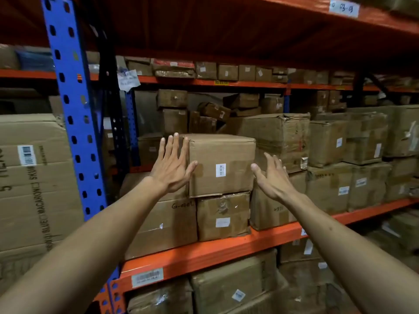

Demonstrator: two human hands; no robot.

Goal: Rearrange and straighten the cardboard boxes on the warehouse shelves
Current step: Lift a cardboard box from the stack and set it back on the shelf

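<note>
The left hand (173, 165) is spread flat, fingers wide and straight, its palm lying against the left side of the top cardboard box (222, 164) at the centre of the frame, with the thumb reaching onto the box's front face. It presses rather than grips. The right hand (273, 176) is also open, fingers loosely fanned, at the box's right front edge; whether it touches the cardboard cannot be told.

That box, with a small white barcode label (220, 170) on its front, sits on a taped lower box (223, 216), which rests on the orange shelf beam (204, 254) running across the lower middle. Left of the stack is a wider carton marked in pen (163, 225). A blue rack upright (72, 109) stands in the upper left, and more cartons fill the shelf to the right.
</note>
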